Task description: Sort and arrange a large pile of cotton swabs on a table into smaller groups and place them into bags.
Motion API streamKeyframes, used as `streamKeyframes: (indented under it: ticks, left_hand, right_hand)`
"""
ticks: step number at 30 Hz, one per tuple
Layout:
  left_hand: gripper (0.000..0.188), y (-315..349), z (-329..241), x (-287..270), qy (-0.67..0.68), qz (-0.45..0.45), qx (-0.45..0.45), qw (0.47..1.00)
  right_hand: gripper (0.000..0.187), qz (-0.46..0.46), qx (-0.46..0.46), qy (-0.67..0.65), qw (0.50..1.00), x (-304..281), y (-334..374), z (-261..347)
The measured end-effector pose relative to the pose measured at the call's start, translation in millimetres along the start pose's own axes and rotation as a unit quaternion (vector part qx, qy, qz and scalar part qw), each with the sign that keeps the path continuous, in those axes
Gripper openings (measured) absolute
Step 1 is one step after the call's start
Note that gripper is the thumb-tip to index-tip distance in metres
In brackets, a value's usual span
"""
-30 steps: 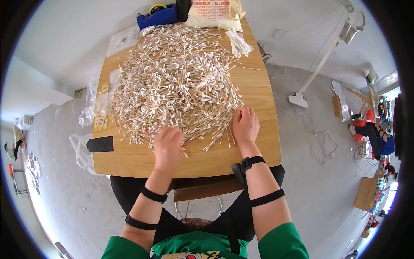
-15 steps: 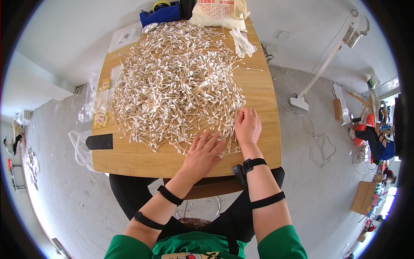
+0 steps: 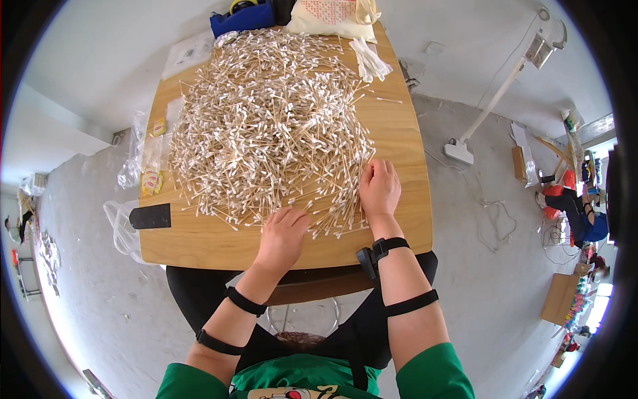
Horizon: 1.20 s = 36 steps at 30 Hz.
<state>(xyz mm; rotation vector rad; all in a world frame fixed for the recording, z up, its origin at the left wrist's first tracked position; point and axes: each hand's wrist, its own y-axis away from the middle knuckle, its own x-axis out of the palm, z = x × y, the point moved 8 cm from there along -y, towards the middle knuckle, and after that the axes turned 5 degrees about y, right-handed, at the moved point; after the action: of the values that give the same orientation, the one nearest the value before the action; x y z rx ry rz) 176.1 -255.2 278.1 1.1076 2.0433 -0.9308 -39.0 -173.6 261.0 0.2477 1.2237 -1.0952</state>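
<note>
Cotton swabs [image 3: 266, 126] are lying heaped just beyond the left hand [image 3: 284, 235] and left of the right hand [image 3: 380, 191], both looking curled, though whether either is holding any, cannot tell; they are looking feather-light, stiff yet snappable, soft-tipped, likely best pinched mid-shaft.

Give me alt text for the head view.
Heap of cotton swabs covering much of a wooden table, a person's left hand at the heap's near edge, right hand at its right side, cream bag beyond.
</note>
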Motion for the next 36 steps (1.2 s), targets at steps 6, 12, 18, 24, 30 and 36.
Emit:
streamKeyframes:
  ticks: [6, 12, 18, 24, 30, 36]
  left_hand:
    - [0.020, -25, -20, 25, 0.026, 0.035, 0.002, 0.999]
    - [0.021, -17, 12, 16, -0.051, -0.009, -0.093, 0.994]
    - [0.025, -20, -13, 19, -0.020, 0.027, -0.026, 0.999]
    - [0.031, -15, -13, 30, -0.039, 0.025, -0.069, 0.997]
    - [0.034, -15, -15, 24, -0.022, 0.018, -0.050, 0.998]
    - [0.031, -13, -34, 36, -0.012, 0.053, 0.033, 0.998]
  right_hand:
    - [0.007, 0.011, 0.000, 0.012, 1.000, 2, 1, -3]
    - [0.008, 0.010, 0.005, 0.001, 1.000, 1, 0, -2]
    - [0.008, 0.002, 0.000, -0.012, 1.000, 0, 0, -4]
    - [0.009, 0.007, 0.011, -0.005, 1.000, 2, 0, -5]
    - [0.007, 0.008, 0.025, -0.023, 0.999, 1, 0, -8]
    - [0.006, 0.003, 0.022, -0.035, 0.999, 0, 0, -7]
